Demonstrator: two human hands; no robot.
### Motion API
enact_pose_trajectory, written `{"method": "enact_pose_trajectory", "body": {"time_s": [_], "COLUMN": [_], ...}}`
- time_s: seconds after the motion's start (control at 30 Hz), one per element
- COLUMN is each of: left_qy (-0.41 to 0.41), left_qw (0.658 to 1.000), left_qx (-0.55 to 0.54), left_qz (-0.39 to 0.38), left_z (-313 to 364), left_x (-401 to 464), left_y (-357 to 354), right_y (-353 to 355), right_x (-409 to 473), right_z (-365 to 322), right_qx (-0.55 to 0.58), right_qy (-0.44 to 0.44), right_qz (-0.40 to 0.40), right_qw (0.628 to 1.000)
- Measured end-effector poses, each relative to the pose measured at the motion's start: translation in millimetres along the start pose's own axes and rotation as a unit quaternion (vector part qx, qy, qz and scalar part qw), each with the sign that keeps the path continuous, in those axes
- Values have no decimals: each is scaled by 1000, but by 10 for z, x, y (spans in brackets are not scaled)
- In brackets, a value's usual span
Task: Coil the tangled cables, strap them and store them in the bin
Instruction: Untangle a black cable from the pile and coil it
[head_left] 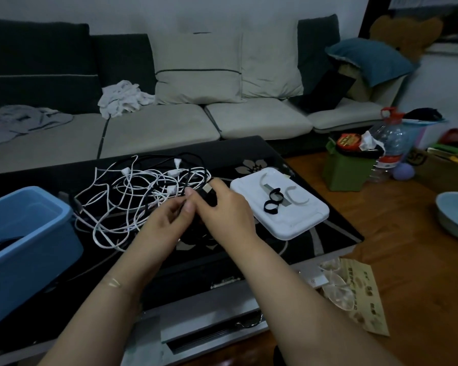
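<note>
A tangle of white and black cables (132, 196) lies on the dark glass table (288, 159), right of the blue bin (45, 228). My right hand (225, 210) grips a black cable at its plug end (209, 191), at the tangle's right edge. My left hand (167, 223) meets it from the left and pinches the same black cable just below the plug. A white tray (296, 223) to the right carries black straps (273, 200) rolled into loops and two white straps (298, 196). Something dark lies inside the bin; I cannot make out what.
A sofa (169, 122) with cushions and loose cloths runs behind the table. On the wooden floor to the right stand a green box (347, 170), a large water bottle (389, 143) and a pale bowl (455, 215). A bag of clear cups (354, 294) lies by the table's front right corner.
</note>
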State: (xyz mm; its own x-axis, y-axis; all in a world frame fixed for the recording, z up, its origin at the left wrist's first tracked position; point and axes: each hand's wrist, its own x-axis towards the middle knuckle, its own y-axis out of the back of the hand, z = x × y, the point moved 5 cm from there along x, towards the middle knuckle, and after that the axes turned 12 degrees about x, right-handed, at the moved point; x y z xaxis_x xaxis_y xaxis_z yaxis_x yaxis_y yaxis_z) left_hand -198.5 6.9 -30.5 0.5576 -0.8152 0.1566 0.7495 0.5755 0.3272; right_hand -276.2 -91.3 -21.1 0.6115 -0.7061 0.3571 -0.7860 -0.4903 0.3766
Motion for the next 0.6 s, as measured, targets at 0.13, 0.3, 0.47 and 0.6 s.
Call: {"method": "enact_pose_trajectory", "body": {"time_s": [0.13, 0.3, 0.47, 0.6], "left_qy": [-18, 6, 49, 45], "left_qw": [1000, 999, 995, 997], "left_qx": [4, -23, -40, -12], "left_qz": [19, 47, 77, 66], "left_z": [-2, -122, -253, -229], "left_x": [49, 126, 242, 281], "left_y": [-74, -38, 57, 110], "right_y": [-27, -122, -257, 122], "right_x": [63, 178, 385, 873], "right_z": [108, 175, 232, 620], "right_qx": [27, 44, 117, -14], "right_qy": [-34, -71, -126, -140], "right_qz": [-2, -53, -52, 85], "right_qw": [999, 995, 984, 986]}}
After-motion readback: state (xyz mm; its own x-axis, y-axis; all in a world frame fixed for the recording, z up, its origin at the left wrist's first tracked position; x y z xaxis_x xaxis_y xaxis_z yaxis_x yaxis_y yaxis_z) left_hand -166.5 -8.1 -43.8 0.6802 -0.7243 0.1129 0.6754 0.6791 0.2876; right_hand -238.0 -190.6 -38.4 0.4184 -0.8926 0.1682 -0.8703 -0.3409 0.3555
